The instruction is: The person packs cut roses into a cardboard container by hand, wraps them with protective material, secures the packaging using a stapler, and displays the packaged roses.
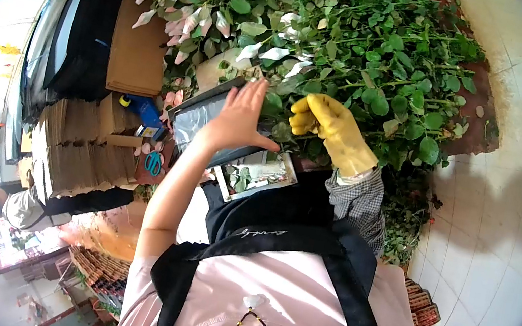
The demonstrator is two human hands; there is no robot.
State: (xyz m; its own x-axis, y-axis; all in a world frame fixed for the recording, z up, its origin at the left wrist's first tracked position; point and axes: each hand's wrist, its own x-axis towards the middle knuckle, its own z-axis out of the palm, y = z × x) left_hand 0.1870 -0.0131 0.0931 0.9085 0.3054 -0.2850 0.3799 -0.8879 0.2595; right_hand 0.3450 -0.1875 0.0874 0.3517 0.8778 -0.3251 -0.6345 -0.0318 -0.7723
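Observation:
My bare left hand (238, 118) is open with its fingers spread, above a dark-edged tray (195, 115) covered with clear plastic. Whether the palm touches the plastic I cannot tell. My right hand (331, 126) wears a yellow rubber glove and a checked sleeve. Its fingers are curled together beside the leafy stems; what they hold, if anything, is hidden. Just beyond both hands lie several pale rosebuds (274, 54) on green stems. A light-framed box (253, 189) with leaf scraps inside sits close to my apron.
A large heap of leafy rose stems (374, 51) covers the far side. On the left stand stacked cardboard pieces (82, 148), a brown cardboard sheet (135, 51), blue-handled scissors (152, 163) and a blue tool (144, 114). Another person (28, 211) is at the lower left.

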